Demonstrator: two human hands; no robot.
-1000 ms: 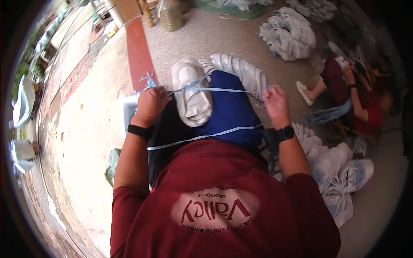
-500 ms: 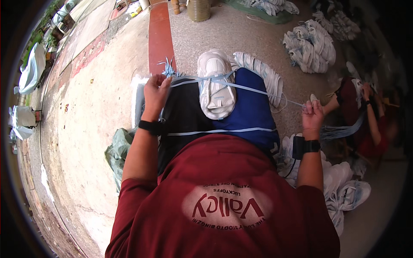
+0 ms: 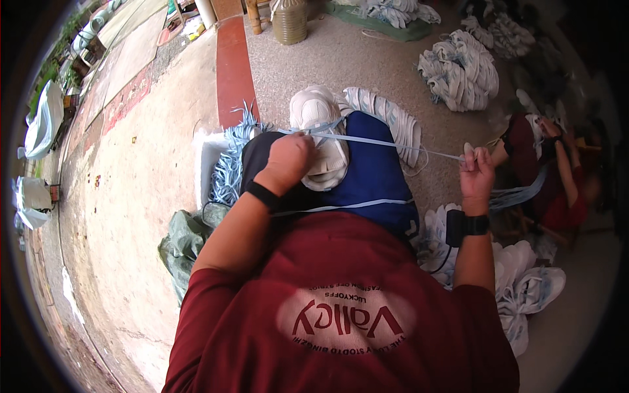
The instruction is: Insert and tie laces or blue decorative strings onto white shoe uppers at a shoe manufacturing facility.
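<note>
A white sneaker (image 3: 316, 108) rests toe-away across my lap, on black and blue cloth (image 3: 373, 164). A light-blue shoelace (image 3: 400, 143) runs from the middle of the sneaker to my right hand (image 3: 477, 171), whose fingers are pinched on it at the right. My left hand (image 3: 291, 160) is closed at the sneaker's left edge, covering part of it. Lace shows just above its knuckles, but what the fingers hold is hidden. Left of my lap, a bunch of loose light-blue laces (image 3: 229, 173) fills a white container (image 3: 204, 164).
A row of white shoes (image 3: 386, 118) lies beyond my lap. More shoe bundles stand at the back (image 3: 458, 69) and beside my right arm (image 3: 524, 275). Another person (image 3: 557, 170) sits at the right. A green plastic bag (image 3: 183, 242) lies left of me.
My left hand has moved right from beyond the sneaker's left side to its edge, uncovering the bunch of laces. My right hand still holds the lace taut. The view has shifted slightly.
</note>
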